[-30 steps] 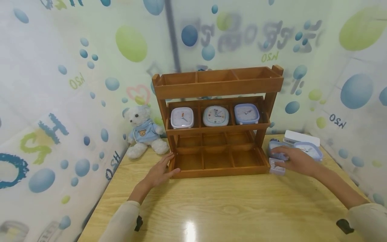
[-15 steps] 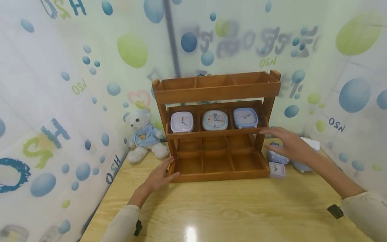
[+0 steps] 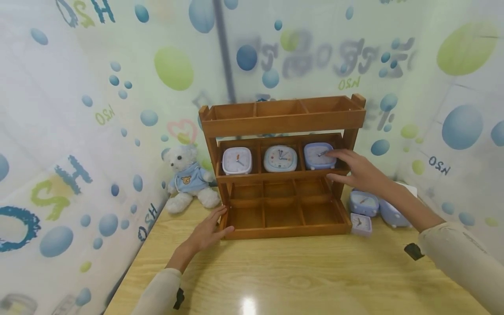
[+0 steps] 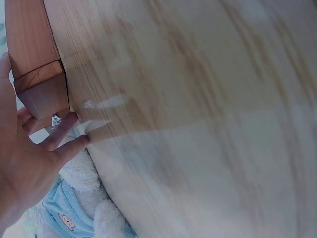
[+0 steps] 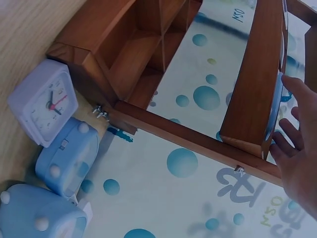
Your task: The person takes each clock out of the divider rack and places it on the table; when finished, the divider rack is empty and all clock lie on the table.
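Note:
A brown wooden three-tier shelf stands on the table. Its middle tier holds a white alarm clock, a pale blue alarm clock and a blue-purple alarm clock, one per compartment. My right hand is at the right-hand clock, fingertips over its right edge and thumb lower, near the tier's front. In the right wrist view the fingers of this hand are loosely bent beside the clock's rim. At the shelf's bottom left corner rests my left hand, fingers along the side and thumb by the front.
Right of the shelf stand a small lilac square clock, a blue clock and a larger blue clock, with a white box behind, partly hidden by my arm. A white teddy bear in a blue hoodie sits at the left.
My right hand has moved up and left, from the clocks beside the shelf to the blue-purple clock on the middle tier. The left hand has stayed at the shelf corner.

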Demonstrator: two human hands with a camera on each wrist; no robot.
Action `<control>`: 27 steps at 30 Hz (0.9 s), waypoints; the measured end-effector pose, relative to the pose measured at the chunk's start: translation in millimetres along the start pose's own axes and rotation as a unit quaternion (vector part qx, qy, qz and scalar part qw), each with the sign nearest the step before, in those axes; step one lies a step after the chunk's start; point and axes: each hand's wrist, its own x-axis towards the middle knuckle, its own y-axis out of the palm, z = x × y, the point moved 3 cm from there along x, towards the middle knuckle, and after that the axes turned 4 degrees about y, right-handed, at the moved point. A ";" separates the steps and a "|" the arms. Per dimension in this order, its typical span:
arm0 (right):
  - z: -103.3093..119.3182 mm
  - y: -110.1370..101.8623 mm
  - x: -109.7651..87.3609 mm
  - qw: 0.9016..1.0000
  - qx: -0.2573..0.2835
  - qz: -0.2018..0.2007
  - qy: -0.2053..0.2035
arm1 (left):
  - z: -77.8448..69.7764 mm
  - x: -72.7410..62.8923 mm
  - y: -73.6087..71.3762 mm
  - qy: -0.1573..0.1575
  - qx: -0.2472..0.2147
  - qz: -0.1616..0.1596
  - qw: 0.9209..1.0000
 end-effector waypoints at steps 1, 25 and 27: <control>-1.7 0.7 3.3 1.000 0.002 -0.001 -0.001 | -0.3 0.1 -0.4 0.001 0.000 -0.001 1.000; -19.7 15.2 51.5 0.984 0.042 0.146 0.088 | -2.9 -2.7 -0.9 0.001 -0.006 0.000 1.000; -20.8 15.8 50.7 0.984 0.035 0.149 0.092 | -3.0 -1.9 -1.3 0.003 -0.004 -0.001 1.000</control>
